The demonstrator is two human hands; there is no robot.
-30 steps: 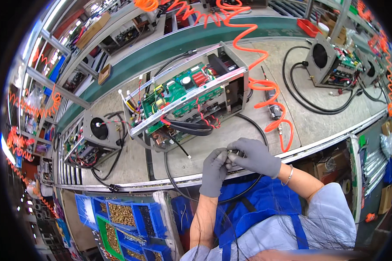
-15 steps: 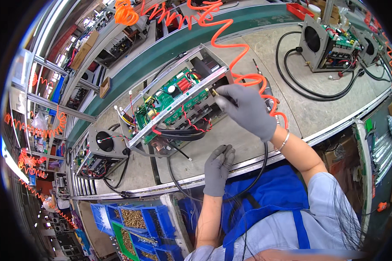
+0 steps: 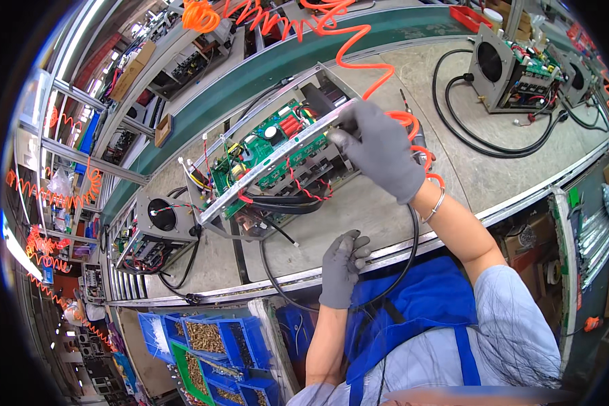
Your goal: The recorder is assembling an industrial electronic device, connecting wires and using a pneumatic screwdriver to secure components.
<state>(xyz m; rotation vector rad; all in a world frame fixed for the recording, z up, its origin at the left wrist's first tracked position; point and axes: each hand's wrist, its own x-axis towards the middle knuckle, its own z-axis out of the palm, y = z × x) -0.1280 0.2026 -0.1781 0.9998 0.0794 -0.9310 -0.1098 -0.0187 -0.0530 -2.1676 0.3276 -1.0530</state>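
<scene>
Room before chassis, coiled hose at right

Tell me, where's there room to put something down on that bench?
Bare bench top lies between the orange hose, the black cable loop and the front rail. Another patch lies between the open metal frame and the left hand. It's crowded around the right hand, with the frame's corner and hose coils close by.

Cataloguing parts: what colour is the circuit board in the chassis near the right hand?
Green; the circuit board shows best in the head view.
</scene>
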